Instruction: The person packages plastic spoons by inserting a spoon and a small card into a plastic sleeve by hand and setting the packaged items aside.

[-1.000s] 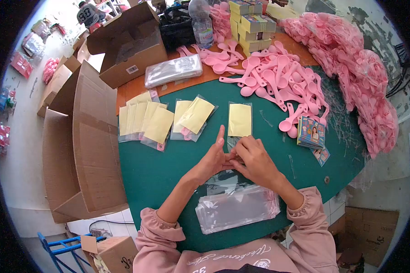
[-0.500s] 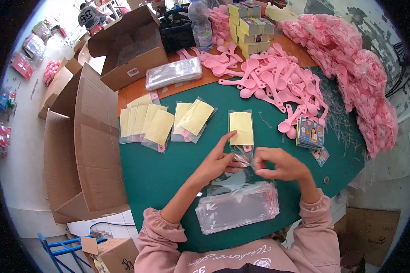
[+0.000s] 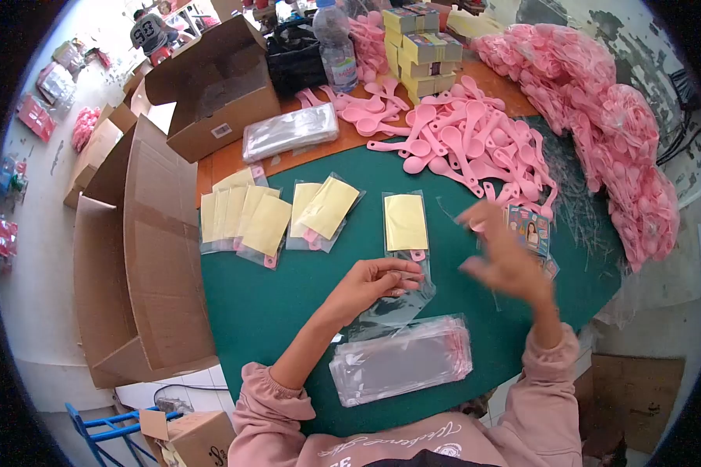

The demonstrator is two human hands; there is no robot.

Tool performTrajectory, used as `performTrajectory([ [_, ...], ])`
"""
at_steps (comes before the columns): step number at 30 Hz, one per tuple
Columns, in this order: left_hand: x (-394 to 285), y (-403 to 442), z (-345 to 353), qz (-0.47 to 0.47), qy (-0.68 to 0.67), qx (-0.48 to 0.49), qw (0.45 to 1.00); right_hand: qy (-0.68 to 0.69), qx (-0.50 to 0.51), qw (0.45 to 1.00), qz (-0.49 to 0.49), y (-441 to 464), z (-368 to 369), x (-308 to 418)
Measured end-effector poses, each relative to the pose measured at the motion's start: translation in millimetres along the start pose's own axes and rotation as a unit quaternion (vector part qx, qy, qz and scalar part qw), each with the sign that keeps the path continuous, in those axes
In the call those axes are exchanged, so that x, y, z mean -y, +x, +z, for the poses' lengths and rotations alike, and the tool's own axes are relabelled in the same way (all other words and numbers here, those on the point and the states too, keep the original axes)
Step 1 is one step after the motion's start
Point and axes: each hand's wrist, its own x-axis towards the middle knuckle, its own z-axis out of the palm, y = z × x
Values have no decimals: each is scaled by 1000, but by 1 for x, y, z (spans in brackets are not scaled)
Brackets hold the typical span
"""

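A clear bag with a yellow card (image 3: 406,222) and a pink handle end lies at the table's middle. Just below the card, my left hand (image 3: 383,282) is over the bag's clear lower part, its fingers bent together; what they pinch is too small to tell. My right hand (image 3: 509,253), blurred, has thumb and fingers apart beside the stack of picture cards (image 3: 528,230). Beyond it spreads a heap of pink spoons (image 3: 483,144). Nearest my body is a pile of empty clear bags (image 3: 401,362). Filled bags with yellow cards (image 3: 265,226) lie at the left.
Open cardboard boxes (image 3: 167,249) stand along the left edge. At the back are a bundle of clear sleeves (image 3: 290,132), a water bottle (image 3: 336,48) and banded card stacks (image 3: 429,58). Bagged pink spoons (image 3: 600,117) line the right. A person (image 3: 149,33) sits far off.
My right hand has left the bag and moved right to the picture cards, its fingers opening. My left index finger, earlier stretched onto the yellow card, has drawn back below it.
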Motion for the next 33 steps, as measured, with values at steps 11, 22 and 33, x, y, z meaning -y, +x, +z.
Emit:
performTrajectory([
  [11, -21, -11, -29, -10, 18, 37, 999, 108, -78, 991, 25, 5, 68, -1],
  [22, -7, 0, -14, 175, 342, -160, 909, 221, -24, 969, 104, -1, 67, -8],
  [33, 2, 4, -7, 101, 288, -205, 930, 436, -60, 856, 270, 1, 82, -9],
])
